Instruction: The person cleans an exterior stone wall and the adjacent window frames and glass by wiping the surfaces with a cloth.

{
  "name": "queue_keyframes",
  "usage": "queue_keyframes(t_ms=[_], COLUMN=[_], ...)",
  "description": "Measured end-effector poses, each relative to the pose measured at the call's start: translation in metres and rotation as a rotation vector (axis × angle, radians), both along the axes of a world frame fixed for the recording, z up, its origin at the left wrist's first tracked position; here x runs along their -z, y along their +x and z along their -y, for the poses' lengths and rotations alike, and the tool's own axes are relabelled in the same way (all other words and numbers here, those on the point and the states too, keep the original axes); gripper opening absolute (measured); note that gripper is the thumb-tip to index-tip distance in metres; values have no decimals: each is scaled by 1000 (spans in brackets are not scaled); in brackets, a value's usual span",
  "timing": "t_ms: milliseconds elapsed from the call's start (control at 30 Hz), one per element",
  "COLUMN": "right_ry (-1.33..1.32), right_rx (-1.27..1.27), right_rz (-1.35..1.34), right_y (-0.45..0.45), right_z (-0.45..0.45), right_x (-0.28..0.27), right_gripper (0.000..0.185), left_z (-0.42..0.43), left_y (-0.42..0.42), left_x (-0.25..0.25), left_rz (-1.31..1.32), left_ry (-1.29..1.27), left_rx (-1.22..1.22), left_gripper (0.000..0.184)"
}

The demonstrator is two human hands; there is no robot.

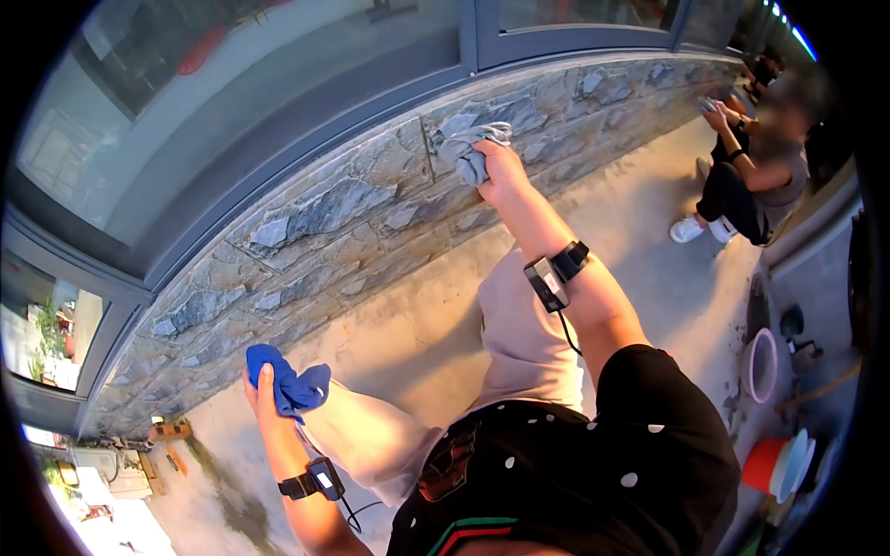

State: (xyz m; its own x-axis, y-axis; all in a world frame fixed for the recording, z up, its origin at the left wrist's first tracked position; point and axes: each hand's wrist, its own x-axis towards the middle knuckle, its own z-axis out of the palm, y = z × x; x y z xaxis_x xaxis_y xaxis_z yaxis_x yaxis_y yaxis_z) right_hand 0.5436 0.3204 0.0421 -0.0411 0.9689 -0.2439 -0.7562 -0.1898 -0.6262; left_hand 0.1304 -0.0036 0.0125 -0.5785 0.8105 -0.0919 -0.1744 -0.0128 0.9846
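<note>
My right hand point(502, 169) is closed around a bunched grey cloth point(466, 153), held up against or just in front of the stone-faced wall point(371, 199). Whether the cloth touches the stone I cannot tell. Lower on the left, my left hand point(263, 394) grips a crumpled blue cloth point(283, 378) beside my left knee. Its thumb lies over the cloth, and the other fingers are mostly hidden. Each forearm wears a black strap with a small box, the right box point(547, 284) and the left box point(324, 478), both trailing a thin cable.
Grey-framed windows point(371, 102) run above the wall. Another person point(756, 176) squats along it at the right, holding something greyish. A pink-rimmed basin point(760, 365), a red bucket point(762, 466) and tools stand at the lower right. Boxes point(111, 468) and bright clutter sit at the lower left.
</note>
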Motion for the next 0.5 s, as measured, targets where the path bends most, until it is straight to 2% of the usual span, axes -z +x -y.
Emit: queue_keyframes(t_ms=[67,100,133,167,200,233,267,300,333,367,400,500], right_ry=[81,79,82,32,-22,37,31,156,285,297,298,75], right_rx=[265,385,388,471,548,543,548,562,572,526,526,567], right_rz=[224,327,316,595,868,823,795,942,1081,1043,1031,864], right_y=[1,-3,-9,-12,-16,-19,-14,-4,2,9,15,28], right_z=[-29,-41,-51,-57,-62,-64,-69,-70,-70,-74,-81,-92], right_x=[-2,3,6,6,10,23,33,45,56,64,69,71], right_gripper=[21,33,33,42,51,64,64,64,64,64,64,59], left_z=[13,20,27,35,36,29,20,21,19,12,6,-6], left_y=[18,26,30,29,43,42,43,48,47,47,54,86], left_x=[3,6,11,32,40,41,40,37,35,33,28,14], left_rz=[-328,-508,-690,-959,-1086,-1041,-1006,-1006,-978,-954,-964,-1296], left_ry=[-44,-141,-235,-270,-234,-190,-147,-157,-266,-363,-363,-199], left_rx=[-24,38,100,122,43,51,62,67,92,109,102,206], left_gripper=[54,58,61,66,66,64,62,62,62,61,61,58])
